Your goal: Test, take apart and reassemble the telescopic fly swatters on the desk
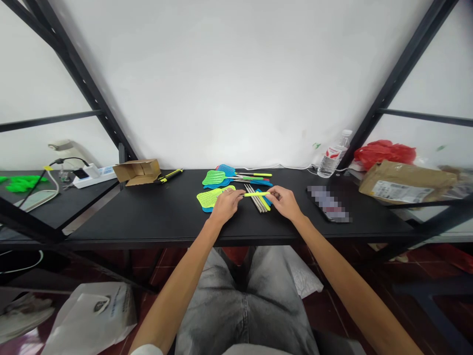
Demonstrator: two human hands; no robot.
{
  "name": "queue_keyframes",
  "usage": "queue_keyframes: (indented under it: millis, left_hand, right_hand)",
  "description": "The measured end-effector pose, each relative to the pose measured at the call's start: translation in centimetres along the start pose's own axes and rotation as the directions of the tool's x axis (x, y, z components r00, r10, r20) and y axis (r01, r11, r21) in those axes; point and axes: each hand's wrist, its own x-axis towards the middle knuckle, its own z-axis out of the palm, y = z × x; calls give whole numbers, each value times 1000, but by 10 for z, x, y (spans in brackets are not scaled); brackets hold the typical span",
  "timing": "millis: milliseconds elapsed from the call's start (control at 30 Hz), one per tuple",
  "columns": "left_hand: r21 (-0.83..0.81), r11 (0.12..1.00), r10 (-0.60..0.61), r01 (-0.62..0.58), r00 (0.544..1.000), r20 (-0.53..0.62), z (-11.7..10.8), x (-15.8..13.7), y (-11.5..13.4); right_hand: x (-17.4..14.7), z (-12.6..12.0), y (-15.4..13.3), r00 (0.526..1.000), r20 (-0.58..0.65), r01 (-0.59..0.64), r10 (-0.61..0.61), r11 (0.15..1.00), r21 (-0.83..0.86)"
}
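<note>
My left hand (pixel 225 206) is closed at the left end of a yellow-green fly swatter handle (pixel 254 194), where a short stretch of metal rod shows. At the handle's right end, the fingers of my right hand (pixel 284 201) pinch it. Beside my left hand lies a yellow-green swatter head (pixel 210 198), over a blue one; my hand hides whether it joins the held rod. Under the held handle, several loose metal rods (pixel 254 201) with yellow and blue grips rest on the black table. Behind them is a pile of green and blue fly swatters (pixel 216 177).
On the black table (pixel 148 217), an open cardboard box (pixel 137 172) and a yellow-black cutter (pixel 172 175) stand to the left. A phone (pixel 327 203) and a water bottle (pixel 333 155) are to the right. A brown parcel (pixel 404 182) and power strip (pixel 95 176) flank the frame posts.
</note>
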Motion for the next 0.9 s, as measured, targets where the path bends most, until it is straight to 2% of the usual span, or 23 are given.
queue_keyframes:
  millis: [267, 500, 900]
  left_hand:
    - [-1, 1000, 4, -4, 1000, 23, 0, 0, 1]
    - [-29, 999, -24, 24, 1000, 0, 1, 0, 0]
    - [14, 1000, -2, 1, 999, 38, -1, 0, 3]
  right_hand:
    - [1, -1, 0, 999, 29, 28, -26, 997, -65]
    - [0, 1, -3, 999, 16, -33, 33, 999, 21]
    - [-1, -1, 0, 1000, 27, -8, 9, 1000, -15]
